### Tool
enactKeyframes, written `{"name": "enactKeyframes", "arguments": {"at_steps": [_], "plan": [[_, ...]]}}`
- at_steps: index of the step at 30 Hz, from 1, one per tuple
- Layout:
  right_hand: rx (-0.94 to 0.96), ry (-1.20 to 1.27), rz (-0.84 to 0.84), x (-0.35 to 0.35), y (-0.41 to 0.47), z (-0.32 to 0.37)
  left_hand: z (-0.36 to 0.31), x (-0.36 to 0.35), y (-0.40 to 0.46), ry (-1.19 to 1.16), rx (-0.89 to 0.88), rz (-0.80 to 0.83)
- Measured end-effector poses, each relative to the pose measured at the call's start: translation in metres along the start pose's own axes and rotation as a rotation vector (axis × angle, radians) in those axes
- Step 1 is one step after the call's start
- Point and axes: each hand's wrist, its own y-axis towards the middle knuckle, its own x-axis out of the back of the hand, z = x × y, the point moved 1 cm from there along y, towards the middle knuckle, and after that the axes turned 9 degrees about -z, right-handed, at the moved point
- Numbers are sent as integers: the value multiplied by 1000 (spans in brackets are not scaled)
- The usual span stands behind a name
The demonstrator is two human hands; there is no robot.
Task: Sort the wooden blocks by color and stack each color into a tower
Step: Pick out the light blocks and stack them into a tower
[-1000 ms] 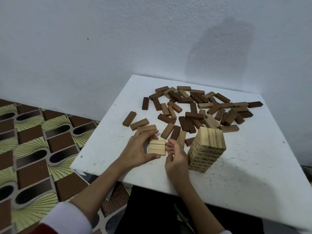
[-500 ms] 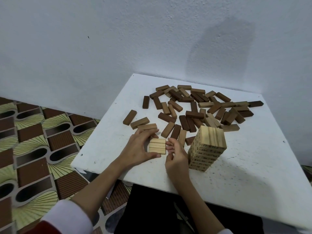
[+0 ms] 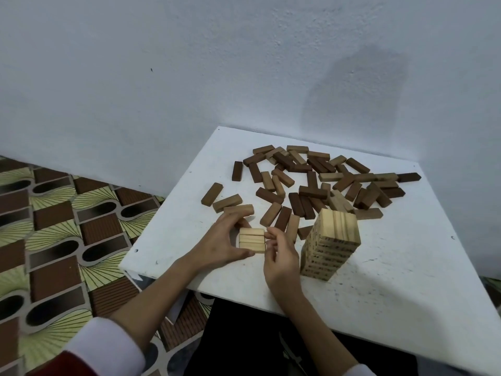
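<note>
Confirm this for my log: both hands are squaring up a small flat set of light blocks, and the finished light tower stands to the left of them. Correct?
Not quite. In the head view the left hand and right hand do frame the small set of light blocks, but the light tower stands to their right, beside the right hand, not to the left.

White table point(image 3: 379, 280) – scattered brown blocks point(image 3: 311, 183); pale tower point(image 3: 332, 244)

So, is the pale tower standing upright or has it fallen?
Upright: the pale tower stands on the white table, its layers stacked and top face level.
</note>
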Motion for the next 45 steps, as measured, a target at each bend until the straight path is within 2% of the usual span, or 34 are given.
{"name": "enactKeyframes", "arguments": {"at_steps": [4,7,12,16,19,23,27,32,45], "plan": [[-61,16,134,2,8,24,-16,17,1,-85,68,-64],[-17,137,139,8,15,58,-31,36,7,-131,82,-143],[122,184,33,33,27,108,-78,70,23,-134,-31,-226],[176,241,62,70,43,125,-117,77,32,-148,-135,-237],[225,215,133,111,58,120,-139,66,37,-188,-166,-203],[175,188,245,156,65,100,-156,40,39,-210,-205,-103],[126,122,232,184,61,70,-167,7,41,-191,-248,8],[159,-26,234,191,57,42,-167,-15,39,-163,-255,85],[143,-48,316,182,60,30,-156,-22,40,-80,-232,119]]}}
